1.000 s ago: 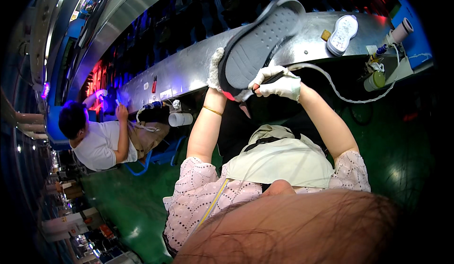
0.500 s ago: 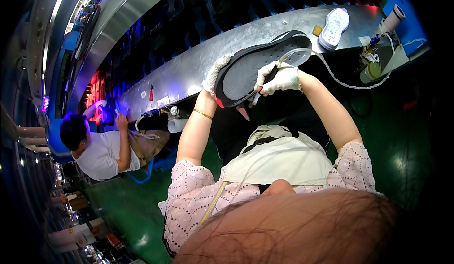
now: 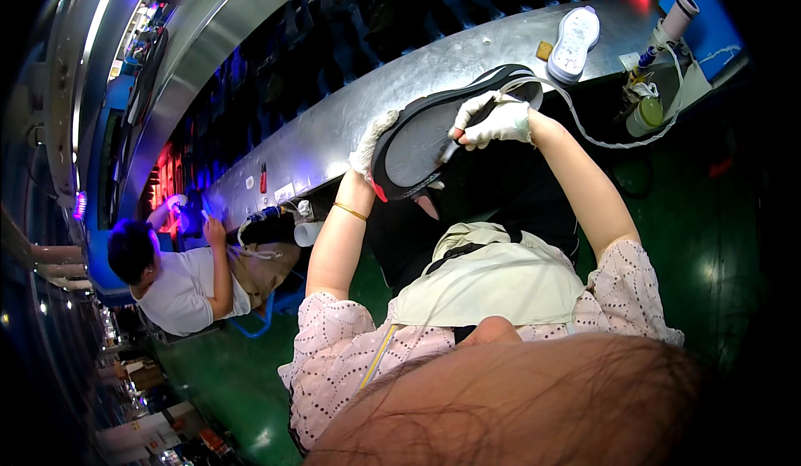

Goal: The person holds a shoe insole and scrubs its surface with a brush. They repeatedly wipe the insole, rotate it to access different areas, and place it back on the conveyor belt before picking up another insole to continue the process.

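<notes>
A large shoe sole (image 3: 406, 147), grey inside with a black raised rim and a red patch at its near left end, is held tilted above the bench's near edge. My left hand (image 3: 368, 146), in a white knit glove, grips its left end; the fingers are partly hidden behind it. My right hand (image 3: 501, 124), in a white glove with bare fingertips, is closed around a dark-handled brush (image 3: 448, 151). The brush tip is at the sole's grey inner face, close to the near rim. A clear tube (image 3: 576, 125) runs from the brush handle to the right.
On the metal bench (image 3: 325, 115) lie a white sole (image 3: 574, 42), a small tan block (image 3: 544, 51) and a red-handled tool (image 3: 264, 179). A green-lidded container (image 3: 645, 118) hangs at the right end near a pipe (image 3: 680, 14). A co-worker (image 3: 185, 282) sits at left.
The brush has moved from beside the sole's near rim onto its inner face. My left hand and the sole's left end sit slightly lower and further left in view; the sole's tilt has changed.
</notes>
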`<state>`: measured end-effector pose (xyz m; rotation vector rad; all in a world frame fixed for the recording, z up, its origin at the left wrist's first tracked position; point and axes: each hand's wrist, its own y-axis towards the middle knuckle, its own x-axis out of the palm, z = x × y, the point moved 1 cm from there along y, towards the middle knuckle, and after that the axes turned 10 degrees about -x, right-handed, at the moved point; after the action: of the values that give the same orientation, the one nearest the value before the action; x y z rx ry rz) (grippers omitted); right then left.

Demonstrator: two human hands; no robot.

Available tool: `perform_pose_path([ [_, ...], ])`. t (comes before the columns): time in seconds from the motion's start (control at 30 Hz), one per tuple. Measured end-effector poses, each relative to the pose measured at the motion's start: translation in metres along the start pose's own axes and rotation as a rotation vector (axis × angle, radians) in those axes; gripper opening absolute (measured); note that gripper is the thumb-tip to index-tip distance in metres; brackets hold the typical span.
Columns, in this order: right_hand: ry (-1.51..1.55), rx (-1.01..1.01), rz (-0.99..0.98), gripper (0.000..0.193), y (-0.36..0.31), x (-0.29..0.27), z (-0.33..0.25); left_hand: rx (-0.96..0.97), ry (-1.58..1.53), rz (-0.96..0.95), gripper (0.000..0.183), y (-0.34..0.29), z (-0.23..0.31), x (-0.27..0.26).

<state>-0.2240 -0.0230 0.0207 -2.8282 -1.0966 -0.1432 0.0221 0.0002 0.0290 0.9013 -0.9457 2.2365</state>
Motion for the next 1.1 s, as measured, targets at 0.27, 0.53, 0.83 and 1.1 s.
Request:
perform_pose_path([
  [0.27, 0.055, -0.053, 0.173, 0.015, -0.027, -0.005, -0.012, 0.138, -0.117, -0.028, 0.063, 0.003, -0.017, -0.013],
  [0.53, 0.257, -0.265, 0.438, 0.012, -0.023, 0.089, 0.014, 0.634, -0.164, 0.1, 0.073, 0.041, -0.051, -0.012],
  [0.83, 0.281, -0.393, 0.699, 0.007, 0.012, 0.062, 0.004, 0.592, -0.257, -0.103, 0.072, 0.029, -0.071, 0.022],
  [1.1, 0.172, -0.477, 0.605, 0.006, 0.003, 0.071, -0.012, 0.727, -0.2, -0.039, 0.067, 0.034, -0.079, 0.019],
])
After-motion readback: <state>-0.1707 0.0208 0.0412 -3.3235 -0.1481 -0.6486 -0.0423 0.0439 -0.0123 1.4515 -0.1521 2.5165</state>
